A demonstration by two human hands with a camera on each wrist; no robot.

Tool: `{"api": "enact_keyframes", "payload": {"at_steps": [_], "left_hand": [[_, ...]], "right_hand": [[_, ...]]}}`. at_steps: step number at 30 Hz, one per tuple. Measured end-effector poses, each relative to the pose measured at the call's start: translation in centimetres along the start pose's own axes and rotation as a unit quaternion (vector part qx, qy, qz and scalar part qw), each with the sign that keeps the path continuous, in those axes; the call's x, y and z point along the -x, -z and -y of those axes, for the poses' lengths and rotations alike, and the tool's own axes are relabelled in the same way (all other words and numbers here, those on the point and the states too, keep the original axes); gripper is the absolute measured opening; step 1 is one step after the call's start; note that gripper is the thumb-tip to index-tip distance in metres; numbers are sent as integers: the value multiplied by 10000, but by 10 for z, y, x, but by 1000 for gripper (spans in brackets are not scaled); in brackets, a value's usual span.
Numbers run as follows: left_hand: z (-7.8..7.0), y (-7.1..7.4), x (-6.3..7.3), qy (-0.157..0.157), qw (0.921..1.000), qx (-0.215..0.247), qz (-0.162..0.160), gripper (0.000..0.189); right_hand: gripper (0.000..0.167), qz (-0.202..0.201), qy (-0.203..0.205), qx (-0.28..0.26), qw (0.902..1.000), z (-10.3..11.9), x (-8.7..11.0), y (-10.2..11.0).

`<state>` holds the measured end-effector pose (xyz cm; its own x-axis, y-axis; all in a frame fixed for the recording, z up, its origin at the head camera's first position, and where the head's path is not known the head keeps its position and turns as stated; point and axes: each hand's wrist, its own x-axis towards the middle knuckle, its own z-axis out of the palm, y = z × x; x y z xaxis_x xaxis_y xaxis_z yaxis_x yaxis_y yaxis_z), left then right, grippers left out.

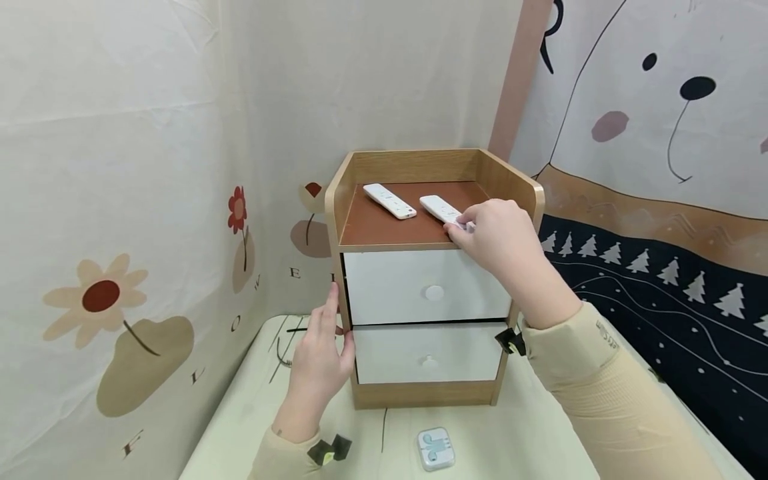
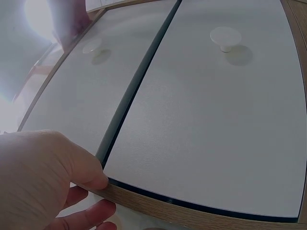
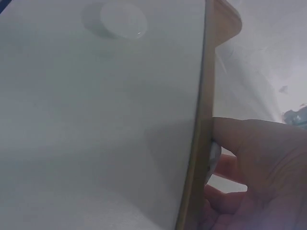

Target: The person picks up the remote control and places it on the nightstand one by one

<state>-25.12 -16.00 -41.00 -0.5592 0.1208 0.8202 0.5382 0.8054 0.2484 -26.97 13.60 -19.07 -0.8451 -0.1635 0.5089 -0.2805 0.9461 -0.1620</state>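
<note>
A small wooden cabinet (image 1: 423,395) with two white drawers stands on the bed-like surface. Its brown top bears two white remote controls; one remote (image 1: 390,201) lies on the left, untouched. My right hand (image 1: 501,237) pinches the near end of the other remote (image 1: 440,208), on the right of the top. In the right wrist view only a sliver of that remote (image 3: 214,158) shows behind the wooden edge. My left hand (image 1: 321,357) rests against the cabinet's left side, fingers extended. In the left wrist view its thumb (image 2: 91,170) touches the front edge between the drawers.
A square clear case with earphones (image 1: 436,449) lies in front of the cabinet on the pale green cover (image 1: 384,427). Round white knobs stick out from the upper drawer (image 1: 384,287) and lower drawer (image 1: 384,353). Printed fabric (image 1: 288,100) hangs behind and at both sides.
</note>
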Motion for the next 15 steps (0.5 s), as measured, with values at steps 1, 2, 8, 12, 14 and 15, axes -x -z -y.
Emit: {"api": "enact_keyframes", "payload": {"at_steps": [1,2,8,12,14,15], "left_hand": [[0,0,0,11,10000,-3,16,105],[0,0,1,9,10000,-2,21,105],[0,-1,2,-24,10000,20,-42,103],[1,-1,1,-71,9999,31,-85,103],[1,-1,1,-87,9999,31,-90,103],[1,-1,1,-94,9999,33,-91,103]], "right_hand": [[35,44,-5,-34,10000,0,-3,-1],[35,88,-15,-79,9999,0,-6,-2],[33,234,28,-283,9993,0,-24,-11],[34,361,61,-317,9988,2,-34,-15],[34,423,67,-314,9986,2,-39,-17],[34,439,71,-310,9985,3,-42,-18]]}}
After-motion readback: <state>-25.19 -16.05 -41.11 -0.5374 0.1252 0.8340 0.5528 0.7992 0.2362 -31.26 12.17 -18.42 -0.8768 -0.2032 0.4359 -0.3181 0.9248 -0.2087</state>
